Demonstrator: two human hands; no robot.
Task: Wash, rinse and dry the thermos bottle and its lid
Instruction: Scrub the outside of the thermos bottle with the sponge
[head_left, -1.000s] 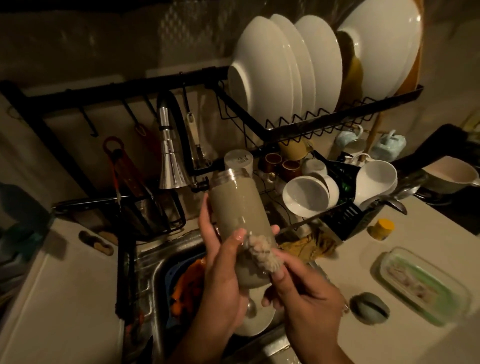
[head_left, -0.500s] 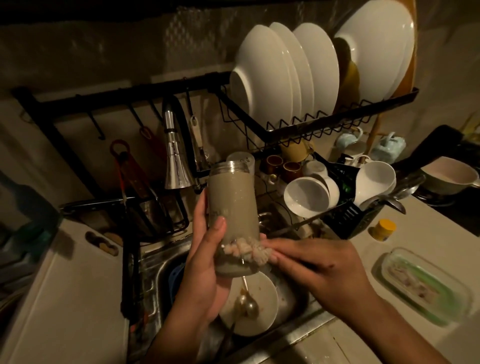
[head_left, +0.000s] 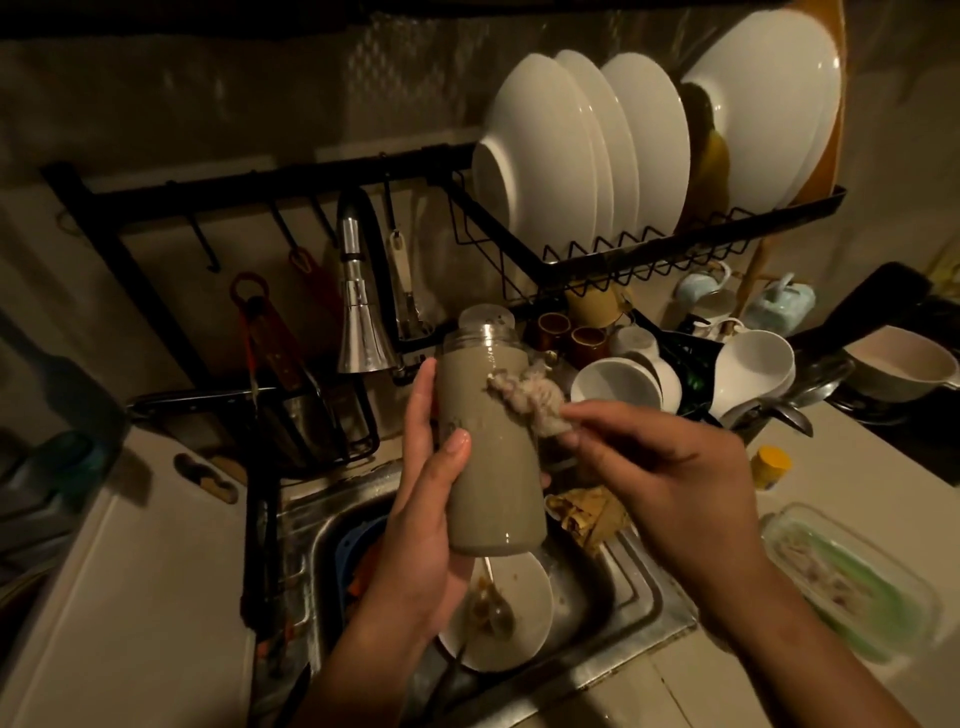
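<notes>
Over sink (head_left: 597, 587), thermos bottle (head_left: 493, 467), scrubber (head_left: 530, 400)

One thermos bottle (head_left: 488, 452); two hands; one scrubber (head_left: 530, 397); one sink (head_left: 613, 587).

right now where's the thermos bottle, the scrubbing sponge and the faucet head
thermos bottle (head_left: 491, 488): head view, on the middle of its beige body
scrubbing sponge (head_left: 530, 397): head view, on the sudsy wad against the bottle's upper side
faucet head (head_left: 361, 338): head view, on its flared chrome cone
</notes>
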